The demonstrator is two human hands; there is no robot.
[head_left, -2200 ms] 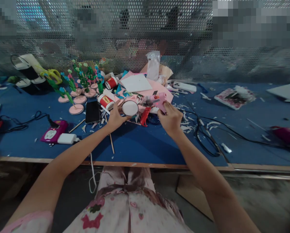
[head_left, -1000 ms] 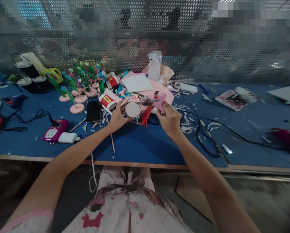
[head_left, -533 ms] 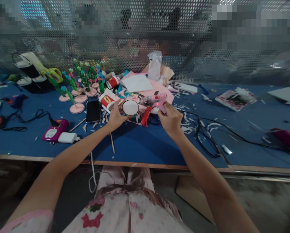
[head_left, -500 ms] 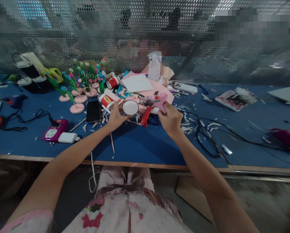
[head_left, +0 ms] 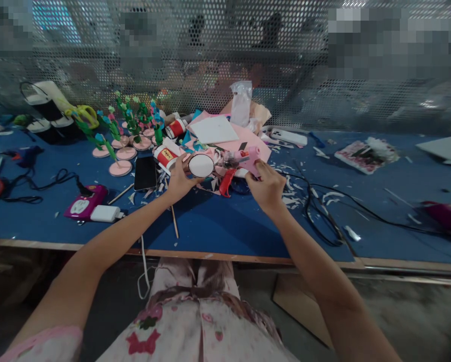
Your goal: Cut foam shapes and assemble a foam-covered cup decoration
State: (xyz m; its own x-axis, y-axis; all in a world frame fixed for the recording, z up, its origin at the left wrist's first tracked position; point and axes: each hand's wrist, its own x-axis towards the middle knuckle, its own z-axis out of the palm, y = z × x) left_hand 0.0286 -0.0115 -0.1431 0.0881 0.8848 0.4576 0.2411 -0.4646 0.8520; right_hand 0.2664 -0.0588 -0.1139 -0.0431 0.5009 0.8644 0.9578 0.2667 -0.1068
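My left hand [head_left: 179, 181] grips a round white disc with a dark rim [head_left: 201, 165], held upright above the blue table [head_left: 217, 221]. My right hand [head_left: 267, 186] is closed round a pink glue gun [head_left: 248, 159], whose nozzle points left toward the disc's right edge. A red-handled tool [head_left: 226, 181] lies on the table just below and between the two hands. Behind the disc lie pink and white foam sheets [head_left: 213, 129].
A black phone [head_left: 145, 173], small red-and-white cups [head_left: 165, 155] and several foam flowers on pink bases [head_left: 119, 151] stand to the left. A magenta device with a white charger [head_left: 85, 206] lies front left. Black cables [head_left: 323, 206] and white scraps spread right. A perforated metal screen [head_left: 225, 60] backs the table.
The disc in my left hand has shifted slightly up and left while the glue gun stays at its edge. Both hands keep their grip.
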